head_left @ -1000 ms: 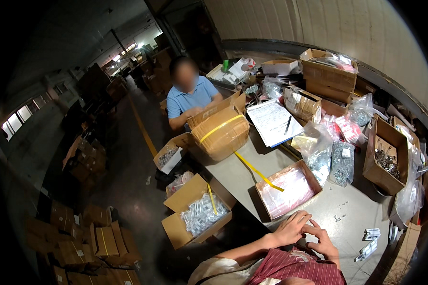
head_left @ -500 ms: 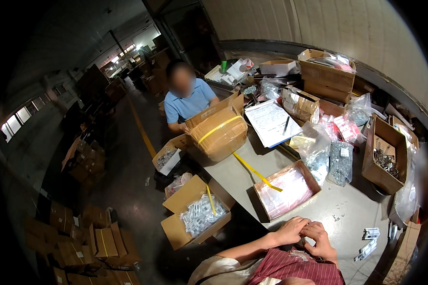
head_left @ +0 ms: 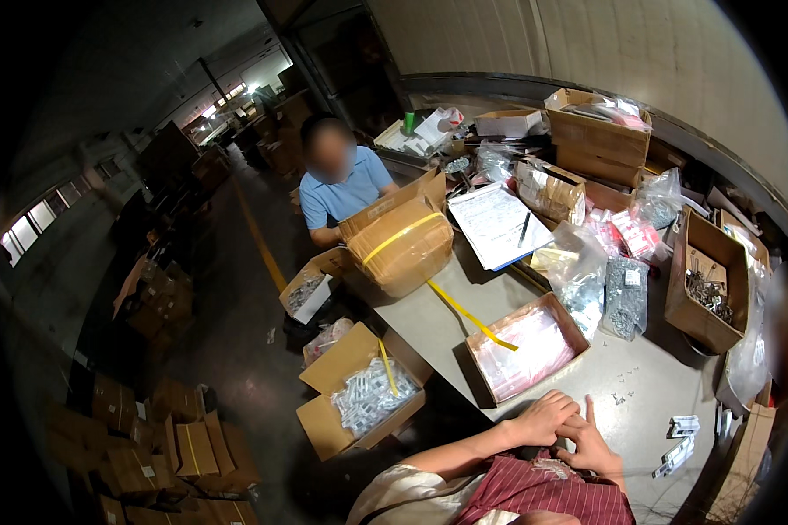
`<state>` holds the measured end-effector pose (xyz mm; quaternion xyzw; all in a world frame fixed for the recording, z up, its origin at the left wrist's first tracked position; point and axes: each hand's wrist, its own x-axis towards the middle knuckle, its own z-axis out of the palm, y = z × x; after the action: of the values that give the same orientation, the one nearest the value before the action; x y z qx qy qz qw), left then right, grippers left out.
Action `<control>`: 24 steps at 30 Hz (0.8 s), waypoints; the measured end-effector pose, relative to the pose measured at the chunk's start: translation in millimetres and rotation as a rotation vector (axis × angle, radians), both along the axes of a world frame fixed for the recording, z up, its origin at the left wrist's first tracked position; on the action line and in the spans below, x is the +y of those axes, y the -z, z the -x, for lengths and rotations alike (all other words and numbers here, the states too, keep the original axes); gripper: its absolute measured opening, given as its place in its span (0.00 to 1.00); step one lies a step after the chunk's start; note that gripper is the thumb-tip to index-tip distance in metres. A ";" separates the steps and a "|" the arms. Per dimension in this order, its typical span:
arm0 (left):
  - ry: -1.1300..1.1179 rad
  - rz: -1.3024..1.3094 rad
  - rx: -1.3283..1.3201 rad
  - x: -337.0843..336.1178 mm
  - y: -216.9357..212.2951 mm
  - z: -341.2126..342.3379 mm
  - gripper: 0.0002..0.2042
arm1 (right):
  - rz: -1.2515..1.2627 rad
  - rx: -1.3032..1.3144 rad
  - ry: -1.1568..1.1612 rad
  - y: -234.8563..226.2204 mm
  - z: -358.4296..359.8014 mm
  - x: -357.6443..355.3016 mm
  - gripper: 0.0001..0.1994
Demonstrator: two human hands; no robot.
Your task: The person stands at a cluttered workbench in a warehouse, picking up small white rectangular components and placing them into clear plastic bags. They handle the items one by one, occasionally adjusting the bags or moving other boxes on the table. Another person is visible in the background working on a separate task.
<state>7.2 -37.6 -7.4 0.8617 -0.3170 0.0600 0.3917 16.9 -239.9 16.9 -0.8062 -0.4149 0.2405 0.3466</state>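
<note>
My left hand [head_left: 541,420] and my right hand [head_left: 590,446] meet at the near edge of the grey table [head_left: 665,367], close to my body. Both have their fingers bent and pressed together around something small that they hide. The right index finger points up, away from the rest. Just beyond them stands a shallow cardboard box [head_left: 474,372] of pinkish clear plastic bags [head_left: 530,350]. Some tiny metal parts [head_left: 622,398] are scattered on the table ahead of my right hand. To its right lie a few silvery metal brackets [head_left: 677,455].
On the left sits an open carton [head_left: 324,429] of metal pieces. Across the table, a person in blue [head_left: 346,197] is behind a large carton [head_left: 403,254]. A clipboard [head_left: 499,227], bagged hardware [head_left: 626,297] and a box of metal parts [head_left: 705,328] crowd the far and right sides.
My right index finger has lifted and straightened upward. Both hands otherwise stay together in the same place. The view has shifted slightly.
</note>
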 end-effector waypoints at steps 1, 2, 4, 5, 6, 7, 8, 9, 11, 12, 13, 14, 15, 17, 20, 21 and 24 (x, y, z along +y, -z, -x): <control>0.004 0.028 -0.043 -0.7 -8.1 -2.5 0.25 | -0.028 -0.020 0.049 -14.8 4.4 0.3 0.25; 0.021 0.023 -0.088 0.6 -17.4 -5.3 0.25 | -0.056 -0.041 0.097 -23.6 7.6 0.7 0.24; 0.045 -0.019 -0.106 3.2 -17.5 -11.3 0.26 | -0.079 -0.043 0.142 -27.2 10.6 -0.2 0.23; 0.058 -0.040 -0.115 4.1 -16.4 -13.5 0.27 | -0.091 -0.045 0.164 -28.1 11.7 -0.3 0.22; 0.065 -0.037 -0.129 3.9 -15.3 -14.7 0.25 | -0.099 -0.049 0.158 -27.7 12.7 0.6 0.22; 0.073 -0.034 -0.102 3.4 -12.7 -15.3 0.24 | -0.107 -0.054 0.152 -26.2 13.1 2.2 0.21; 0.081 -0.032 -0.075 2.5 -9.0 -15.6 0.22 | -0.116 -0.058 0.146 -24.7 13.3 3.1 0.21; 0.089 -0.030 -0.049 2.1 -4.8 -16.0 0.21 | -0.119 -0.063 0.145 -23.7 12.8 3.3 0.20; 0.052 -0.008 -0.005 -1.9 7.6 -14.8 0.18 | -0.126 -0.073 0.140 -20.7 10.4 2.5 0.18; 0.039 0.006 0.015 -5.6 15.8 -15.0 0.17 | -0.155 -0.076 0.183 -13.2 8.3 -1.4 0.18; -0.022 -0.003 0.022 -9.4 26.6 -14.8 0.16 | -0.183 -0.080 0.225 -0.8 6.2 -8.5 0.18; -0.084 -0.012 0.029 -13.2 37.8 -14.3 0.16 | -0.212 -0.083 0.265 11.1 4.4 -15.5 0.18; -0.149 -0.024 0.039 -14.8 45.2 -13.0 0.15 | -0.262 -0.121 0.378 21.7 3.1 -21.5 0.19; -0.196 -0.027 0.066 -16.2 49.0 -11.5 0.15 | -0.195 -0.211 0.625 43.5 -0.9 -33.8 0.26; -0.250 -0.021 0.057 -16.6 62.7 -10.5 0.18 | 0.262 -0.488 0.813 72.4 -7.6 -44.7 0.39; -0.248 -0.004 0.042 -18.9 61.5 -11.3 0.18 | 0.329 -0.440 0.814 78.1 -10.0 -48.6 0.43; -0.240 0.046 0.013 -24.9 59.5 -16.4 0.19 | 0.474 -0.349 0.820 91.4 -18.1 -50.5 0.51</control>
<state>23.6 -62.5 -66.9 0.8846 -0.2075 0.1081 0.4034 35.0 -290.4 -74.4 -0.9875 -0.0496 0.0338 0.1456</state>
